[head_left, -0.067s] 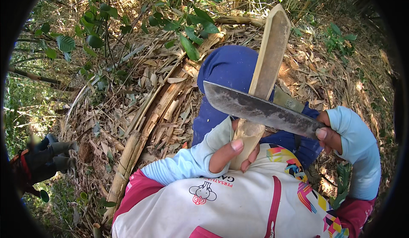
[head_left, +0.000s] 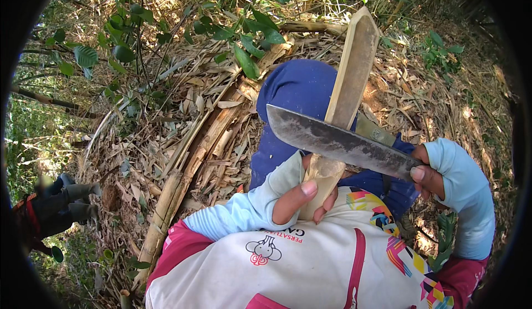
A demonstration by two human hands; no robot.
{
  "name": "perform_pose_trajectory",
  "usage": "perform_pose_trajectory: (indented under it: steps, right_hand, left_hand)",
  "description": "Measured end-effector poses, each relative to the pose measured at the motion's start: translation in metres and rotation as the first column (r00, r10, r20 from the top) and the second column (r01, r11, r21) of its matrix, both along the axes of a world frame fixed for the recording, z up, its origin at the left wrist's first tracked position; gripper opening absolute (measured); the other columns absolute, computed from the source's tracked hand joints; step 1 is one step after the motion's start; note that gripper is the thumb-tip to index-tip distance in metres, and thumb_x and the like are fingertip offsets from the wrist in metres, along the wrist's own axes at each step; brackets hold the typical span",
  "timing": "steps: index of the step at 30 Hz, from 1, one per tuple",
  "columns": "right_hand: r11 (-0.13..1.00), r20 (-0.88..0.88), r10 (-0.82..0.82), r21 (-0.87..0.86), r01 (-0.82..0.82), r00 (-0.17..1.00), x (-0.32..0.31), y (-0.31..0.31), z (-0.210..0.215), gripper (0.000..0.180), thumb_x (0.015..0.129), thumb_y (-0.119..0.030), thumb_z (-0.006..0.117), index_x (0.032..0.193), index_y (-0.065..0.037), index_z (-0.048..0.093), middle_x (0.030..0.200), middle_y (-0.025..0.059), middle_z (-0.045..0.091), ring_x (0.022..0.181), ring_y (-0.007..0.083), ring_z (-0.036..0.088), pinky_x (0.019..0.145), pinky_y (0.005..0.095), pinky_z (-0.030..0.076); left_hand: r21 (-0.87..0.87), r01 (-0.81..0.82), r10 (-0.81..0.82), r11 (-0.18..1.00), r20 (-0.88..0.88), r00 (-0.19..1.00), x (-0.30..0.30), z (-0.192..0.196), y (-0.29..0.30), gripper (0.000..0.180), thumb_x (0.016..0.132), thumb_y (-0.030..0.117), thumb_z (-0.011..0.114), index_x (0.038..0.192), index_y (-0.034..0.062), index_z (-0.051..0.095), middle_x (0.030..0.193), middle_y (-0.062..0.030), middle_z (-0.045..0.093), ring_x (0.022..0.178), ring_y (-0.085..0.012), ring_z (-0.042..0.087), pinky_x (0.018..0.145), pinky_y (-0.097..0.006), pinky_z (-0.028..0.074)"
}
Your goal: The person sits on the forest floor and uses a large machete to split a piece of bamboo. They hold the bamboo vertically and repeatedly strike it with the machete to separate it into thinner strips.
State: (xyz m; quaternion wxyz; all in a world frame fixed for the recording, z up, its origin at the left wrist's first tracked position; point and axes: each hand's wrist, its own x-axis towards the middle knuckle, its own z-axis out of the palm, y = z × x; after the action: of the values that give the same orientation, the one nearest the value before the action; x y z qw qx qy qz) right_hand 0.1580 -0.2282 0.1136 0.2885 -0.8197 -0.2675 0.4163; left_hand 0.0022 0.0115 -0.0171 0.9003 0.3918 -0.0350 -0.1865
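The ground (head_left: 166,137), thick with dry leaves and split bamboo husks, runs out under the dark round rim of the view on every side, so its far edges cannot be made out. The person's white and pink shirt (head_left: 310,264) fills the lower middle and is cut off at the bottom; blue trousers (head_left: 299,93) show above it, and the lower legs and feet are hidden.

A flat bamboo slat (head_left: 354,71) rises tilted from the lap toward the top, its lower end hidden inside the left hand (head_left: 302,195). That hand is closed around the slat's base, with the thumb laid along the front and the fingertips curled beneath.

A broad dark blade (head_left: 338,142) lies across the slat, edge against it, just above the left hand. Its handle is wholly hidden in the right hand (head_left: 424,170), which is closed in a fist around it; only the thumb and a few knuckles show past the pale blue sleeve.

At the left edge of the ground a dark bundle (head_left: 52,209) lies half lost in shadow, too dim to identify.
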Motion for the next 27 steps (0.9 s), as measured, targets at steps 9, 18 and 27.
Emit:
perform_pose_trajectory:
  steps: [9, 18, 27]
  right_hand:
    - [0.971, 0.713, 0.117, 0.063, -0.229, 0.691, -0.013, -0.009, -0.011, 0.013, 0.082, -0.013, 0.07, 0.089, -0.004, 0.064, 0.07, 0.0112, 0.055, 0.057, 0.0301, 0.054, 0.054, 0.0382, 0.042]
    - [0.93, 0.806, 0.268, -0.074, -0.359, 0.528, -0.041, -0.01, -0.022, 0.057, 0.058, 0.005, 0.065, 0.114, -0.006, 0.061, 0.08, 0.012, 0.057, 0.066, 0.0299, 0.054, 0.058, 0.0419, 0.041]
    - [0.92, 0.845, 0.263, -0.075, -0.384, 0.466, -0.044, -0.016, -0.029, 0.065, 0.053, 0.005, 0.065, 0.117, -0.007, 0.06, 0.08, 0.0111, 0.055, 0.066, 0.0281, 0.053, 0.055, 0.0418, 0.04]
  left_hand:
    - [0.07, -0.054, 0.054, 0.996, -0.005, 0.999, -0.001, -0.004, -0.005, 0.068, 0.093, 0.057, 0.052, 0.128, -0.0011, 0.042, 0.085, -0.0109, 0.057, 0.069, -0.0159, 0.056, 0.061, -0.028, 0.047]
    - [0.116, -0.058, 0.047, 0.992, 0.096, 0.994, -0.005, -0.008, -0.004, 0.057, 0.098, 0.046, 0.047, 0.134, 0.002, 0.042, 0.088, -0.0064, 0.056, 0.071, -0.0111, 0.054, 0.067, -0.026, 0.046]
    - [0.012, -0.068, 0.068, 0.998, 0.006, 0.998, -0.014, -0.018, -0.009, 0.073, 0.093, 0.059, 0.05, 0.132, -0.0021, 0.044, 0.089, -0.0105, 0.06, 0.075, -0.0161, 0.058, 0.067, -0.029, 0.048]
